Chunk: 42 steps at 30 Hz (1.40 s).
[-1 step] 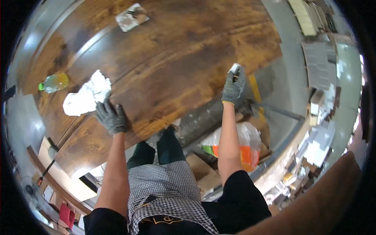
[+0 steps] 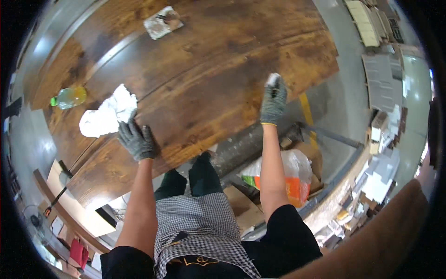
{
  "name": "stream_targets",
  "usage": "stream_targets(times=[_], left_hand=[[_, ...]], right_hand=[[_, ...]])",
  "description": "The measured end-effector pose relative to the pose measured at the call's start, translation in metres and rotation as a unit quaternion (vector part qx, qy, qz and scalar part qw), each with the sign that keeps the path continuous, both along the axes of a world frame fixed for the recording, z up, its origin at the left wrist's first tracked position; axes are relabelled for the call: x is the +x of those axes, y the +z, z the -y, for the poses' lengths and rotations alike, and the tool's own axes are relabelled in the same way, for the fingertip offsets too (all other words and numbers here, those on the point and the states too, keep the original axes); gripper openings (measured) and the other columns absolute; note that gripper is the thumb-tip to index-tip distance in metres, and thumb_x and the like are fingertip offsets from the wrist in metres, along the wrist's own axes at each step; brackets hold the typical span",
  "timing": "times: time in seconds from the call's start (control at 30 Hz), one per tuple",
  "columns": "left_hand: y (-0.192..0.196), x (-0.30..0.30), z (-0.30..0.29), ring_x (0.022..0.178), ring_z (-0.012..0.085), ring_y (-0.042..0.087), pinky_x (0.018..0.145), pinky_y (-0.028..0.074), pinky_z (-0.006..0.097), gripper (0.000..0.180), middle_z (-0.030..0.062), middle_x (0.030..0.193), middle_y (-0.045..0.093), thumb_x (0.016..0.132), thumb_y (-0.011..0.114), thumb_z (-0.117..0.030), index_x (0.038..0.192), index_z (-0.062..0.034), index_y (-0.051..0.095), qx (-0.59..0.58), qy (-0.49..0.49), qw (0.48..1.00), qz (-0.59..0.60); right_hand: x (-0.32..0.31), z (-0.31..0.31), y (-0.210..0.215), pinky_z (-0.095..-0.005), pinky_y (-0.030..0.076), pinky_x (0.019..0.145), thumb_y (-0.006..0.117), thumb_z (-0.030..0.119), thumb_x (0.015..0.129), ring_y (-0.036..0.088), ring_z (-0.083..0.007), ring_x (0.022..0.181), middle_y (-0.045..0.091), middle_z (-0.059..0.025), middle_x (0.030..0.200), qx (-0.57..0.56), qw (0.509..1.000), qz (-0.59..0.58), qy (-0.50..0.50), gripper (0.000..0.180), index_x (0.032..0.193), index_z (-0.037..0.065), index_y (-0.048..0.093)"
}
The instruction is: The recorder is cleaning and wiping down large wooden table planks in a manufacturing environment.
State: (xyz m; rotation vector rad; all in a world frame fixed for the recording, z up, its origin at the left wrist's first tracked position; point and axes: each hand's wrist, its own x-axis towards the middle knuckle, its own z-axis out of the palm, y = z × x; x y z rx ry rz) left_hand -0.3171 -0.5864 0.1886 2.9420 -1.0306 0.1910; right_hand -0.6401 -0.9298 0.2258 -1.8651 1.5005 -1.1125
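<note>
My left hand [image 2: 137, 142], in a grey knitted glove, lies flat with its fingers spread on the dark brown wood-grain board [image 2: 204, 83]. Its fingertips touch the lower edge of a crumpled white cloth [image 2: 109, 114]. Farther right, my right hand [image 2: 274, 100], gloved the same way, is closed round a small white wad [image 2: 273, 79] that shows at the fingertips, over the board near its right end. Whether the wad is cloth or paper cannot be made out.
A clear bottle with a green cap and yellowish liquid [image 2: 71, 97] lies left of the cloth. On the far part of the board rests a white sheet with brown stains [image 2: 162, 22] and a dark item on it. Below the right edge sits a plastic bag [image 2: 295, 179] beside a metal frame [image 2: 332, 132].
My right hand has shifted slightly left and inward over the board, with the white wad still in it. The left hand stays by the cloth; the whole view has moved a little.
</note>
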Motion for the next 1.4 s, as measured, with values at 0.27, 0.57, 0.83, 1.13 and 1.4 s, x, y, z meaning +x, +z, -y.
stream_targets(times=[0.27, 0.57, 0.83, 1.13, 1.4], left_hand=[[0.016, -0.004, 0.009, 0.149, 0.0435, 0.022, 0.121, 0.012, 0.06, 0.068, 0.0259, 0.159, 0.03, 0.091, 0.061, -0.038, 0.148, -0.0055, 0.042, -0.002, 0.02, 0.997, -0.077], [0.016, 0.006, 0.008, 0.149, 0.0483, 0.018, 0.12, 0.007, 0.065, 0.074, 0.0284, 0.159, 0.027, 0.089, 0.058, -0.048, 0.147, -0.0047, 0.042, -0.028, 0.022, 0.991, -0.128], [0.01, 0.016, -0.021, 0.149, 0.0337, 0.026, 0.123, 0.016, 0.053, 0.06, 0.0149, 0.163, 0.029, 0.103, 0.041, -0.041, 0.152, -0.0059, 0.037, 0.12, 0.01, 0.992, -0.023], [-0.002, 0.002, 0.001, 0.151, 0.0359, 0.021, 0.123, 0.007, 0.057, 0.067, 0.0098, 0.166, 0.025, 0.105, 0.031, -0.053, 0.156, -0.0087, 0.035, 0.137, -0.005, 0.99, -0.03], [-0.013, 0.02, -0.02, 0.15, 0.034, 0.025, 0.122, 0.013, 0.056, 0.068, 0.0101, 0.164, 0.028, 0.105, 0.031, -0.056, 0.157, -0.0128, 0.031, 0.115, 0.003, 0.993, 0.027]], right_hand=[[0.294, -0.005, -0.016, -0.0477, 0.052, 0.093, 0.067, 0.029, 0.088, 0.063, -0.0376, 0.11, 0.067, -0.0179, 0.12, -0.02, 0.929, -0.156, 0.335, 0.042, 0.124, 0.008, 0.061], [0.422, -0.089, -0.026, -0.0476, 0.051, 0.089, 0.072, 0.043, 0.083, 0.062, -0.0355, 0.101, 0.065, -0.0197, 0.108, -0.069, 0.867, -0.238, 0.433, 0.048, 0.111, 0.005, 0.065], [0.429, -0.247, 0.003, -0.048, 0.052, 0.086, 0.062, 0.025, 0.089, 0.07, -0.0266, 0.094, 0.074, -0.0115, 0.093, 0.329, 0.76, -0.183, 0.529, 0.02, 0.097, 0.01, 0.072], [0.162, -0.288, -0.017, -0.052, 0.04, 0.096, 0.071, 0.037, 0.082, 0.053, -0.0325, 0.11, 0.058, -0.0122, 0.11, 0.051, 0.937, -0.264, 0.222, 0.034, 0.103, 0.011, 0.064], [0.036, -0.203, -0.107, -0.047, 0.028, 0.118, 0.05, 0.037, 0.099, 0.037, -0.026, 0.145, 0.037, -0.0041, 0.16, 0.285, 0.878, 0.386, 0.005, 0.058, 0.155, 0.026, 0.038]])
